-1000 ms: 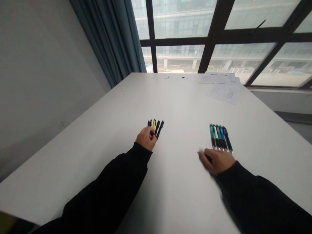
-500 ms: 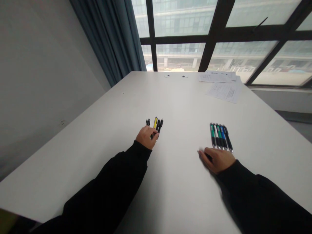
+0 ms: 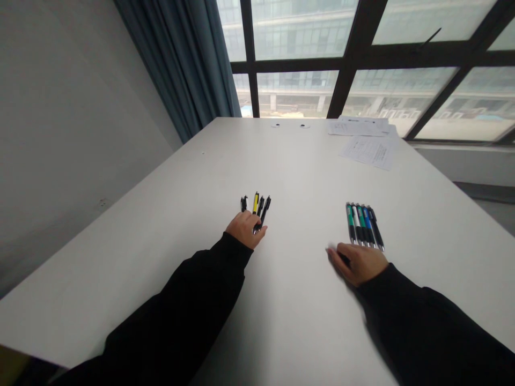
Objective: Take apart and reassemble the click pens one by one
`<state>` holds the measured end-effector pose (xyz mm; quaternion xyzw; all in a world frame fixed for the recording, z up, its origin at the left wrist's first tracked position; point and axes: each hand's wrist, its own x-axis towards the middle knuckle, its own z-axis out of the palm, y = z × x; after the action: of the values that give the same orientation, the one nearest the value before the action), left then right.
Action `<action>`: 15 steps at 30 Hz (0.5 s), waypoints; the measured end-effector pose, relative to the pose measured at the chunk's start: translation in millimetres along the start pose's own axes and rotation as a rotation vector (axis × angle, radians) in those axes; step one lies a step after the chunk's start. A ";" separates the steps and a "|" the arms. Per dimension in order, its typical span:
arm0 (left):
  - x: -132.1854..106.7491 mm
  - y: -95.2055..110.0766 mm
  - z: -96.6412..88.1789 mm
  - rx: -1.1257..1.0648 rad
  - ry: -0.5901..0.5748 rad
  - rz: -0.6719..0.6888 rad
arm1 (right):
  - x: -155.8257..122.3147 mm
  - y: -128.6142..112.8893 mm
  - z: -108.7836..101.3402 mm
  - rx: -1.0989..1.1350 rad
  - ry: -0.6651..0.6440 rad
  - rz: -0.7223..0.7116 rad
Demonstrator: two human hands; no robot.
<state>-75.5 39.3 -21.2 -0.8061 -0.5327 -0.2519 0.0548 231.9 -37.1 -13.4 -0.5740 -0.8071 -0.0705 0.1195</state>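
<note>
The left hand (image 3: 245,229) curls over the lower ends of four pens (image 3: 256,210), one yellow; its grip is unclear. The right hand (image 3: 359,264) lies nearly flat, something dark and blurred under it, just beside five pens (image 3: 363,226) lined up on the white desk (image 3: 201,268). Two paper sheets (image 3: 370,151) lie near the far edge.

Black-yellow pens (image 3: 255,203) lie apart from blue-green pens (image 3: 364,225).

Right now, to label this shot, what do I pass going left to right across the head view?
grey wall, blue curtain, black and yellow pens at the left hand, green and blue pens
</note>
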 end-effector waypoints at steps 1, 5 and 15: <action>-0.1 0.1 0.6 -0.005 0.007 0.014 | -0.1 0.3 0.3 0.000 0.003 -0.002; 0.8 0.6 3.4 -0.023 0.001 0.097 | -0.3 2.0 1.5 0.005 -0.004 -0.014; -3.9 36.7 -6.9 -0.405 0.023 0.128 | -1.0 0.9 2.9 0.397 0.038 0.085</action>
<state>-46.6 17.9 -10.4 -0.8300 -0.4182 -0.3589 -0.0862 232.8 -37.0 -16.4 -0.5712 -0.7778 0.0842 0.2484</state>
